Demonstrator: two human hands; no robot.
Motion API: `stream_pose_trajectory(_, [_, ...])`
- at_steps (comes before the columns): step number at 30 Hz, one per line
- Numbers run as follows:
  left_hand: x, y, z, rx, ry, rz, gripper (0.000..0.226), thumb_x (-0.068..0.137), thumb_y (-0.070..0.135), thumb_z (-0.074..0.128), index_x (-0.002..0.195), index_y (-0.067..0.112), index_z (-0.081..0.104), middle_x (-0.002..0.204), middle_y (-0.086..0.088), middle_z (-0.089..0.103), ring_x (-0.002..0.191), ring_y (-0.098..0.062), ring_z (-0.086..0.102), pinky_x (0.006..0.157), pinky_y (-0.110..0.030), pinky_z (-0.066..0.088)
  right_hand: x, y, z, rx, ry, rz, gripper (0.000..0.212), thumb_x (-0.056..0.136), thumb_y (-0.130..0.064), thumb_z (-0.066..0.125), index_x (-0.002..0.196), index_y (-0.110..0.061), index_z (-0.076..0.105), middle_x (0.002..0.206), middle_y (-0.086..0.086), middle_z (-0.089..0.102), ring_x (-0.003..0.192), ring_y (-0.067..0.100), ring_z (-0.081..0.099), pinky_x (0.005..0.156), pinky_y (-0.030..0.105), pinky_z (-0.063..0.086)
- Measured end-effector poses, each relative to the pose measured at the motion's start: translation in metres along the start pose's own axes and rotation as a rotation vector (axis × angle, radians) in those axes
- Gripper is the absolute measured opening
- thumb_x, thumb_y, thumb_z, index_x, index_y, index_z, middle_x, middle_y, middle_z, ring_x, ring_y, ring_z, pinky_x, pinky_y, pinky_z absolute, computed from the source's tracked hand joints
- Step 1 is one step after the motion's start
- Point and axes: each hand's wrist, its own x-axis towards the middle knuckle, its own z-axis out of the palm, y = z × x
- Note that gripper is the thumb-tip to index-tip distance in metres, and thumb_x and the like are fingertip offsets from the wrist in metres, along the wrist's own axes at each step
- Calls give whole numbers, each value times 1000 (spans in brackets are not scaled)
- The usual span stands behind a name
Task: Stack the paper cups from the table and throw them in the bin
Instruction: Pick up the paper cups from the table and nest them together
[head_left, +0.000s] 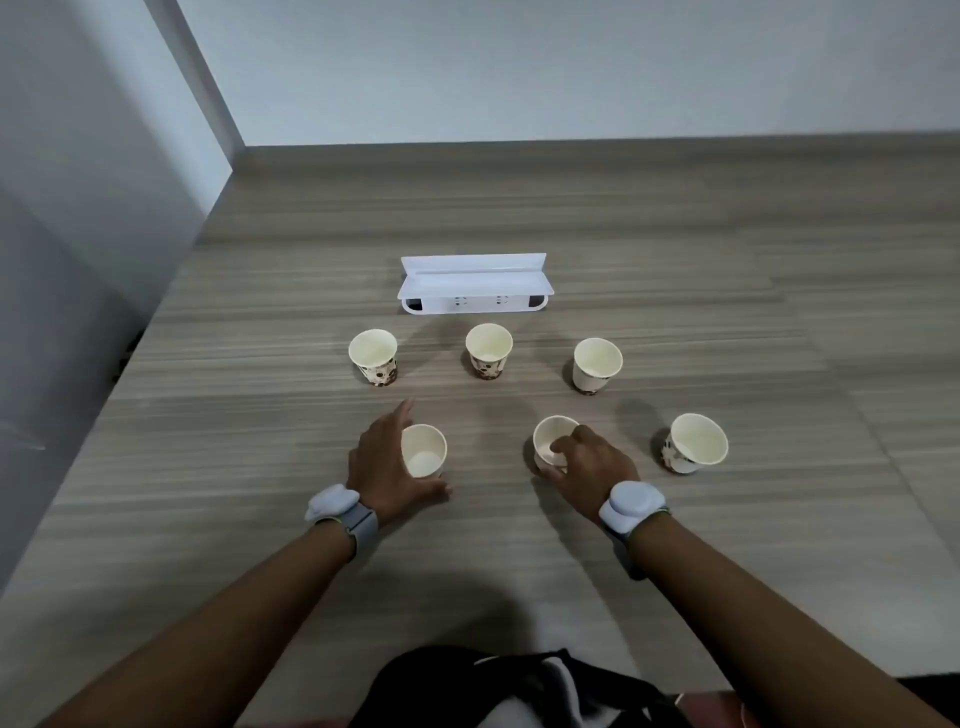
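Several paper cups stand upright on the wooden table (727, 260). In the back row are a left cup (373, 356), a middle cup (488, 349) and a right cup (597, 362). My left hand (382, 460) is spread around the left side of the near-left cup (424, 450), thumb in front of it and fingers straight. My right hand (589, 465) pinches the near-middle cup (550, 441), with a fingertip over the rim and the thumb on the outer wall. A tilted cup (696, 442) sits further right, apart from my hands. No bin is in view.
A white plastic box with an open lid (475, 286) lies behind the back row of cups. Walls close off the table at the back and at the left. A dark bag or garment (519, 686) lies at the near edge below my arms.
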Motion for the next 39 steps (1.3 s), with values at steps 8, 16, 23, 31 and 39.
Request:
stream_pose_trajectory(8, [-9, -3, 10, -204, 95, -107, 112, 34, 49, 84, 134, 29, 39, 123, 1, 61, 113, -21, 57, 93, -35, 46, -1, 5, -1, 42, 5, 2, 31, 90, -31, 53, 113, -13, 63, 122, 11, 57, 113, 33, 55, 86, 41, 50])
stream_pose_trajectory(16, [-11, 5, 18, -330, 110, -179, 74, 53, 38, 80, 114, 35, 40, 105, 5, 59, 92, -19, 59, 73, -28, 44, -3, 9, -10, 153, 56, 15, 23, 91, -27, 52, 102, -12, 66, 113, 9, 59, 104, 31, 59, 80, 37, 48])
stream_pose_trajectory(23, [-5, 45, 14, -519, 59, -67, 69, 57, 21, 81, 113, 35, 43, 105, 0, 60, 81, -5, 60, 58, -8, 45, -3, 6, -31, 342, 168, 64, 20, 88, -27, 56, 100, -15, 67, 107, 9, 66, 102, 29, 59, 82, 34, 46])
stream_pose_trajectory(31, [18, 69, 22, -510, -213, 30, 88, 41, 42, 79, 121, 50, 42, 123, -2, 56, 109, -19, 57, 94, -34, 49, -8, 2, -54, 620, 399, 137, 14, 84, -25, 65, 93, -16, 71, 95, 4, 73, 89, 20, 64, 80, 32, 49])
stream_pose_trajectory(39, [26, 95, 28, -722, -361, -124, 81, 43, 34, 88, 114, 18, 52, 108, -5, 63, 89, -17, 63, 70, -34, 57, -12, 11, -50, 789, 395, 178, 12, 83, -25, 67, 91, -18, 72, 87, 2, 74, 81, 17, 67, 79, 38, 55])
